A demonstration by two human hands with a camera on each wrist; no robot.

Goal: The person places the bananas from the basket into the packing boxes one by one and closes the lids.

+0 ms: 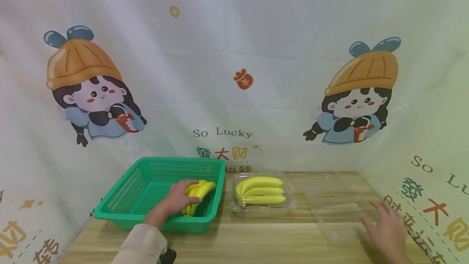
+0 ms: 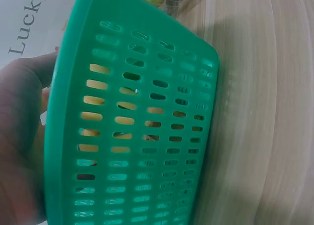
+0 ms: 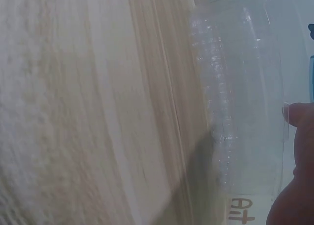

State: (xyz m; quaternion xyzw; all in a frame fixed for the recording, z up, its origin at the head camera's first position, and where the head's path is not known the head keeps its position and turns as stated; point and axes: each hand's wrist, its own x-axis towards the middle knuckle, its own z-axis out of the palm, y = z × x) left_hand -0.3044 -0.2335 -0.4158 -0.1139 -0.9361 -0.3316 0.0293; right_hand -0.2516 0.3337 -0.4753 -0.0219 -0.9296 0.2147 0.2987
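My left hand [image 1: 179, 199] reaches into the green basket [image 1: 110, 214] and grips a bunch of yellow bananas [image 1: 205, 190], thumb on the near side and fingers on the far side. In the left wrist view, patches of yellow show through the slots of the basket wall [image 2: 162, 83], and part of the left hand [image 2: 19, 137] is at the rim. My right hand [image 1: 388, 227] is at the right edge of an empty clear plastic box [image 1: 337, 219], thumb and fingers spread. In the right wrist view, the thumb touches the rim of that box [image 3: 245, 112].
Between the basket and the empty box stands another clear plastic box [image 1: 289, 203] with bananas [image 1: 260, 182] inside. All of them stand on a wooden table [image 1: 256, 243]. A printed white cloth [image 1: 227, 52] hangs behind and at both sides.
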